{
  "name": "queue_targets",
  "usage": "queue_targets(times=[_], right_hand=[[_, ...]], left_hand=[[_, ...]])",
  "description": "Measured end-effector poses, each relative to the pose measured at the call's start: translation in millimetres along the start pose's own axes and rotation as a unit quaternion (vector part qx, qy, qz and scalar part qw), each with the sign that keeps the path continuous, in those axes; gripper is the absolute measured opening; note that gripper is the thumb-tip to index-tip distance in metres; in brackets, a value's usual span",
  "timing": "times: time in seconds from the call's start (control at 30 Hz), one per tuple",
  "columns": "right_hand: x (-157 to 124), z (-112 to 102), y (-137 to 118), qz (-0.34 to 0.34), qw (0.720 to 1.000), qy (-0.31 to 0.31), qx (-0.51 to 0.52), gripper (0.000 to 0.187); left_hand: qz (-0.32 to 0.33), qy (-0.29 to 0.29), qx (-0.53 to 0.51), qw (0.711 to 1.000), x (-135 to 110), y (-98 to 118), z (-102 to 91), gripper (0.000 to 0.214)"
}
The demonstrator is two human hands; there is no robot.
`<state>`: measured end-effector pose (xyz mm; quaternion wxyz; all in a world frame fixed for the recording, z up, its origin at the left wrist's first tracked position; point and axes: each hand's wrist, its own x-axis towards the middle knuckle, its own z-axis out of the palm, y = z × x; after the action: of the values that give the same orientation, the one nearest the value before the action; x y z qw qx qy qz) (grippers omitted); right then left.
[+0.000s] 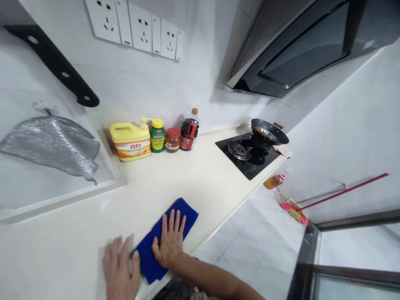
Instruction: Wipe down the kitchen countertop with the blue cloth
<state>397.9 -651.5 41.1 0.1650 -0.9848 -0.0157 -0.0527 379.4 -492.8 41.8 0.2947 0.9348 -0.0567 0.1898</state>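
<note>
A folded blue cloth (146, 254) lies flat on the cream countertop (206, 183), close to its front edge. My right hand (171, 241) rests palm down on the cloth with its fingers spread. To the left, my left hand (121, 268) is held over the counter with fingers apart; its thumb is at the cloth's left edge. Whether that thumb touches the cloth I cannot tell. Nothing shows in the grasp of either hand.
Against the wall stand a yellow detergent jug (130, 141), a green bottle (157, 136), a red-lidded jar (173, 140) and a dark sauce bottle (189, 132). Farther right, a wok (269, 131) sits on the black gas stove (250, 166). A range hood (306, 50) overhangs it.
</note>
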Motion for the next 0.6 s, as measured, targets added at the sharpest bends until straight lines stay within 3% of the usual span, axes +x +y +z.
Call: queue_targets(times=[0.13, 0.27, 0.43, 0.6], right_hand=[[8, -3, 10, -0.034, 0.999, -0.01, 0.024, 0.078], [24, -14, 50, -0.079, 0.996, 0.007, 0.033, 0.048], [45, -18, 93, -0.23, 0.973, 0.02, 0.0, 0.054], [35, -17, 104, -0.212, 0.976, 0.036, -0.02, 0.057]], left_hand=[[0.092, -0.031, -0.036, 0.995, -26, 27, 17.6, 0.064], [0.127, -0.026, 0.055, 0.99, -42, 28, 45.6, 0.067], [0.157, -0.004, 0.158, 0.975, -45, 15, 52.5, 0.073], [0.159, 0.007, 0.196, 0.967, -47, 21, 43.9, 0.074]])
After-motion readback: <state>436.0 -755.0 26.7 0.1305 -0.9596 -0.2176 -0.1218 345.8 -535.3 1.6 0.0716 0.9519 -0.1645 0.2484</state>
